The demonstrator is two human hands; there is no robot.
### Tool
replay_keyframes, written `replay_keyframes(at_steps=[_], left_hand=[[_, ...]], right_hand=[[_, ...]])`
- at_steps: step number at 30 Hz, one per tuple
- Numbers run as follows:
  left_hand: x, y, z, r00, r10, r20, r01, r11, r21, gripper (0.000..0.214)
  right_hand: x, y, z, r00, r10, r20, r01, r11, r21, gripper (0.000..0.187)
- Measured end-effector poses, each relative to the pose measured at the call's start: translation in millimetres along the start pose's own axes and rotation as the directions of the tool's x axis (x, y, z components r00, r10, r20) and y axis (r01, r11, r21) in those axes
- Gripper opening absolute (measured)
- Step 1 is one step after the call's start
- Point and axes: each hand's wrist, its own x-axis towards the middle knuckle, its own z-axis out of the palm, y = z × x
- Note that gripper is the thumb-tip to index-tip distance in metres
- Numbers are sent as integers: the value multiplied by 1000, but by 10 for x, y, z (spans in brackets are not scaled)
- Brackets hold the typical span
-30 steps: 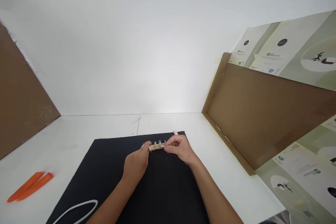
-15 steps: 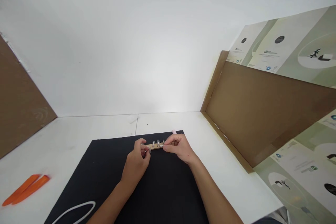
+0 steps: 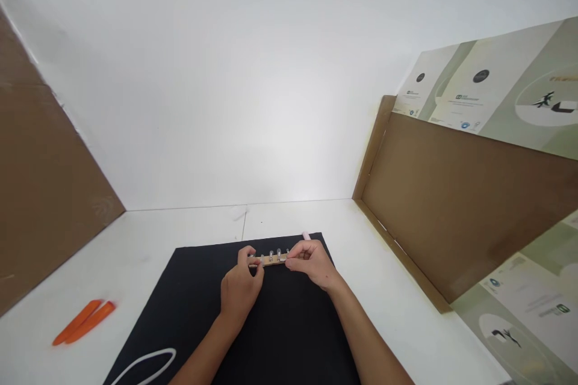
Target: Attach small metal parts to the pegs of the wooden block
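Note:
A narrow tan strip [image 3: 267, 261], wood-like, is held level just above the black mat [image 3: 280, 325]. Several small clear, shiny pieces [image 3: 279, 254] stand upright along it. My left hand [image 3: 242, 280] grips the strip's left end between thumb and fingers, close to one of the shiny pieces. At the right end, the thumb and forefinger of my right hand [image 3: 311, 263] pinch together on a small silvery piece [image 3: 283, 260] against the strip. The fingers partly cover both ends, and the pieces are too small to make out exactly.
Two orange pieces [image 3: 85, 322] lie side by side on the white table [image 3: 149, 277] at left. A white cord loop [image 3: 149, 361] rests on the mat's near left. Beyond my right hand is a pale pink stick [image 3: 306, 236]. Cardboard panels [image 3: 451, 192] stand at both sides.
The view has shifted, so the scene sits a little further right and lower. My left fingers have changed their hold at the strip's left end. My right hand keeps its pinch.

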Motion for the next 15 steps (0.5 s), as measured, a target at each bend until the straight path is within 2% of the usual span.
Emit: replay_keyframes(at_steps=[4, 11, 15], left_hand=[[30, -11, 15, 1000, -10, 8, 10, 1000, 21, 25], [95, -58, 101, 998, 12, 58, -4, 989, -146, 22], [66, -67, 78, 998, -7, 64, 16, 991, -136, 22]], right_hand=[[18, 39, 8, 1000, 12, 3, -12, 999, 37, 20], [25, 64, -8, 1000, 12, 9, -13, 999, 51, 19], [29, 95, -25, 1000, 9, 8, -9, 999, 52, 19]])
